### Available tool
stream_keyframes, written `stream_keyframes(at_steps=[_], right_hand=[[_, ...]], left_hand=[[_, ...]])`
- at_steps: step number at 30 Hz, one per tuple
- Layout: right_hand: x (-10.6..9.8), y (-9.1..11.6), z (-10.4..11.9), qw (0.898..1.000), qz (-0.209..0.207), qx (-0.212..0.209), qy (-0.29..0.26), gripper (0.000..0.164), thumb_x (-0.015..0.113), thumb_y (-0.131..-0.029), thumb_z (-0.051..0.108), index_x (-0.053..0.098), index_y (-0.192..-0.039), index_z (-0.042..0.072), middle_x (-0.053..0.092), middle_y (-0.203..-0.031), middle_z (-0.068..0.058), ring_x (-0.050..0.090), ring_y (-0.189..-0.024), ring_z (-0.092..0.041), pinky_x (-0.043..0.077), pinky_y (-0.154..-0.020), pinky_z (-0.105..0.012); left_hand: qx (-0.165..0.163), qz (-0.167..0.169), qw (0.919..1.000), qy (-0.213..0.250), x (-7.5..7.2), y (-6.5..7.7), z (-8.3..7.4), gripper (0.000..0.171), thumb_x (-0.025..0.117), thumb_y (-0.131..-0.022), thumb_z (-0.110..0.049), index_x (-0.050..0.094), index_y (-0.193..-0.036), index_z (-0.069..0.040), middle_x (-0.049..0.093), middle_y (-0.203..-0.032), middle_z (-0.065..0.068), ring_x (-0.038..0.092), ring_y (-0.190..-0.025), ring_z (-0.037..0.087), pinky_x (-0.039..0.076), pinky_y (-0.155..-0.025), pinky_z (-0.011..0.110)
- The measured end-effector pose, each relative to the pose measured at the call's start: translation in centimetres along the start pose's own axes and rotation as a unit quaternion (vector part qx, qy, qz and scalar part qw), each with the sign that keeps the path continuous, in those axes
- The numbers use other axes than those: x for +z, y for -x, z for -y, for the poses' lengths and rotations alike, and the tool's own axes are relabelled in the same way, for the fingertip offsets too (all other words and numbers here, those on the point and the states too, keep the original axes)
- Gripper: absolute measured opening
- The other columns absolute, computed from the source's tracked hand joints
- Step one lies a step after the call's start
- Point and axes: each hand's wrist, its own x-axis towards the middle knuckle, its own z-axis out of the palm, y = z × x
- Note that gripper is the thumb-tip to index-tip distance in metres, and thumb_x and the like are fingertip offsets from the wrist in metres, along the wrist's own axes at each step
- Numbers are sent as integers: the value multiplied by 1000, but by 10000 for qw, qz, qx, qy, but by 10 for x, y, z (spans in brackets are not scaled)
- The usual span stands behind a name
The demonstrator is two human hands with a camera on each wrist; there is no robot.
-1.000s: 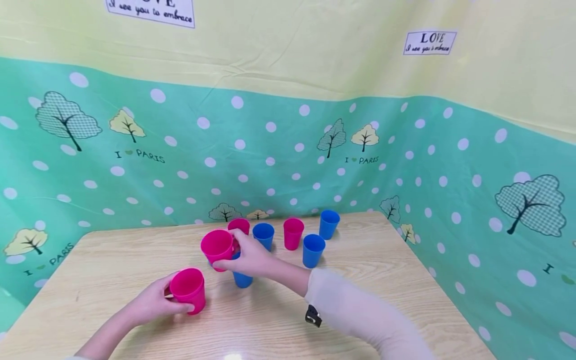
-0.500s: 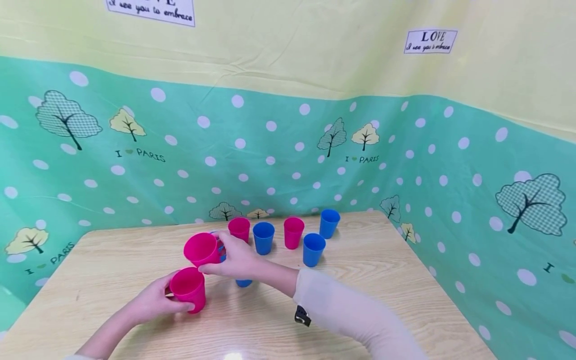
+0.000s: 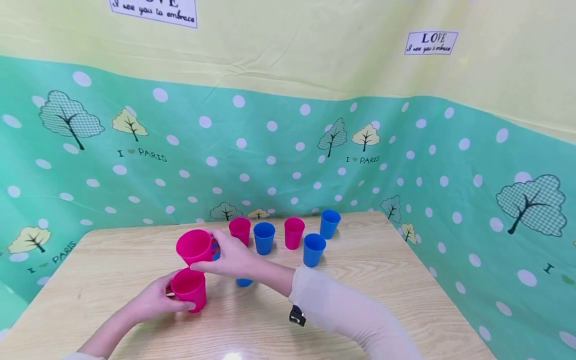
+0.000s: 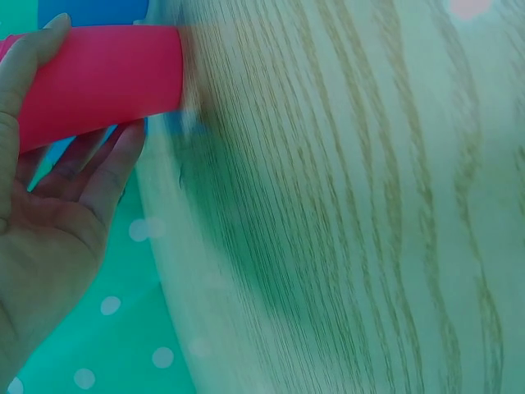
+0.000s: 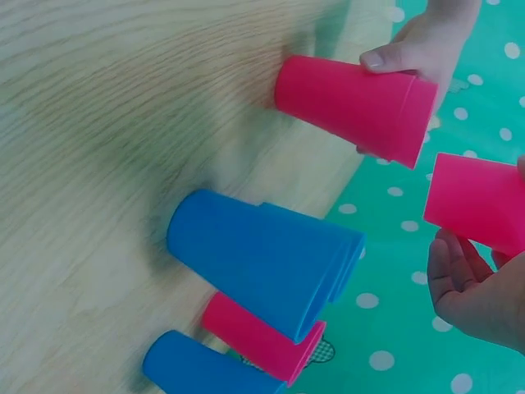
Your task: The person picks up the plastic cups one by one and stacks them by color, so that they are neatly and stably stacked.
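Observation:
On the left part of the table my left hand (image 3: pixel 155 301) grips a pink cup (image 3: pixel 198 296), which stands upright. In the right wrist view a second rim shows at the mouth of that pink cup (image 5: pixel 349 103), as of nested cups. My right hand (image 3: pixel 231 256) holds another pink cup (image 3: pixel 193 246) off the table, just behind and above the first. The right wrist view shows a gap between this raised cup (image 5: pixel 476 201) and the lower one. Blue cups (image 3: pixel 244 283) stand behind my right hand, partly hidden by it.
At the back of the wooden table (image 3: pixel 360 300) stand a pink cup (image 3: pixel 240 229), a blue cup (image 3: pixel 264 239), another pink cup (image 3: pixel 294 233) and two more blue cups, one nearer (image 3: pixel 313 251). A polka-dot curtain (image 3: pixel 270 130) hangs close behind and at the right.
My right hand has carried its pink cup leftward, from in front of the blue cups to over the far side of the left hand's cup. The left hand has stayed in place.

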Motion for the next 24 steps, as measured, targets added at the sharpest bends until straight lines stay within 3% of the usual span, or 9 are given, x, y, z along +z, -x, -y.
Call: stream_keyframes(at_steps=[11, 19, 24], right_hand=[[10, 1, 8, 9993, 231, -252, -164, 61, 76, -76, 35, 44, -127, 24, 58, -102, 16, 52, -88, 3, 48, -67, -14], [20, 3, 10, 9990, 349, -108, -275, 63, 76, -76, 36, 42, -129, 26, 58, -103, 16, 51, -89, 4, 49, -65, -15], [25, 3, 8, 9988, 337, -122, -348, 61, 76, -77, 35, 43, -128, 25, 59, -101, 16, 51, -87, 5, 49, -65, -15]], left_hand=[[-40, 97, 9999, -74, -1, 1, -1, 66, 77, -75, -27, 47, -128, 1, 64, -112, 15, 60, -91, -3, 52, -77, 20], [-202, 197, 9996, 26, -1, 0, -2, 65, 78, -75, -28, 47, -126, -1, 63, -115, 15, 63, -95, 9, 51, -77, 19], [-144, 236, 9995, 170, -1, 0, -1, 66, 77, -76, -26, 45, -128, 1, 62, -116, 17, 62, -93, 3, 52, -76, 19]])
